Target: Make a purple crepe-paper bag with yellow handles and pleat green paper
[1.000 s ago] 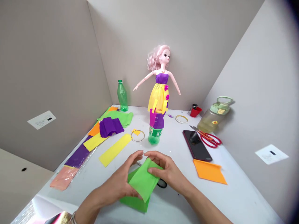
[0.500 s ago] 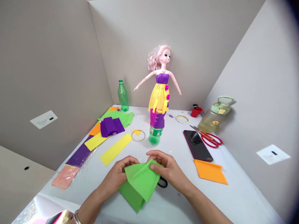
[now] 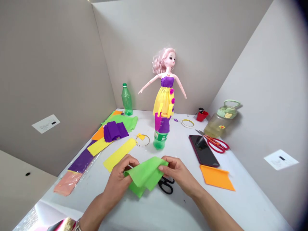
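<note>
A doll (image 3: 165, 93) stands on a bottle (image 3: 160, 140) on the table (image 3: 240, 199), a phone (image 3: 203, 150) to its right, a strip (image 3: 119, 154) to its left. In front, a sheet (image 3: 144, 173) lies between the left hand (image 3: 117, 183) and right hand (image 3: 179, 173).

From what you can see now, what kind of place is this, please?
Probably a paper-craft workspace: a doll in a paper dress stands on a green bottle, with strips of crepe paper and red-handled scissors around it.
</note>
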`<action>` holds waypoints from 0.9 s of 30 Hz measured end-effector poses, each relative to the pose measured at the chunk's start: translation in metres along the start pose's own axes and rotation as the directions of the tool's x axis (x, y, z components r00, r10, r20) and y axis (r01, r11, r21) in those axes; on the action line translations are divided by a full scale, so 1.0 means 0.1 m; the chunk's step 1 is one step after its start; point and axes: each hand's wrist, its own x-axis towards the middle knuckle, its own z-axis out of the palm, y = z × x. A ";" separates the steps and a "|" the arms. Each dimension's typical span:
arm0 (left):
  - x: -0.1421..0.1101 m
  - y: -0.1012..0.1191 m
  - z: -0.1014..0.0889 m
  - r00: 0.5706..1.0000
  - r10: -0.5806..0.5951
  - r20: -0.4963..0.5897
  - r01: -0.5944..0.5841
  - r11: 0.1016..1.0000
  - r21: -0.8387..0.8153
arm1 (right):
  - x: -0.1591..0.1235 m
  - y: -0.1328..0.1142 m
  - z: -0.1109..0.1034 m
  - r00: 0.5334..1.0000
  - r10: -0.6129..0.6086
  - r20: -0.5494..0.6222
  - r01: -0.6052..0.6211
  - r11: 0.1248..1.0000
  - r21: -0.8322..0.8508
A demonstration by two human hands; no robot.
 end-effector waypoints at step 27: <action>0.78 -0.28 -1.71 0.927 -0.096 -0.364 0.352 0.557 0.752 | -0.08 0.00 0.08 1.000 0.016 0.007 -0.010 0.853 -0.522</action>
